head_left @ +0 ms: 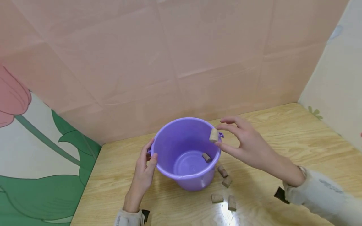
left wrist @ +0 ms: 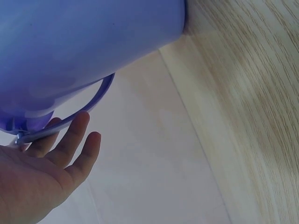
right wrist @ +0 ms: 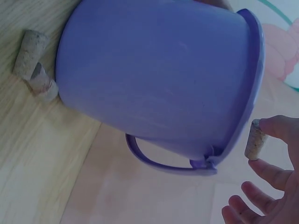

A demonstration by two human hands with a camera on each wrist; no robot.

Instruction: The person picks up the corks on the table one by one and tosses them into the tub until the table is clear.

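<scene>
A purple bucket (head_left: 195,182) stands upright on the wooden table. My left hand (head_left: 142,174) grips its left rim, thumb over the edge and fingers outside; in the left wrist view those fingers lie by the bucket's handle (left wrist: 100,93). Between thumb and index finger, my right hand (head_left: 250,144) pinches a cork (head_left: 214,135) by its two ends, at the bucket's right rim. The right wrist view has this cork (right wrist: 255,140) just beyond the rim, the other fingers spread. Inside the bucket lies one darker cork (head_left: 206,157).
Right of the bucket, two corks lie close together, one brown cork (head_left: 222,171) and one paler cork (head_left: 227,181). Nearer the front are a cork lying sideways (head_left: 217,198) and another cork (head_left: 232,203). Behind the table (head_left: 282,135) hangs a pinkish sheet (head_left: 135,69).
</scene>
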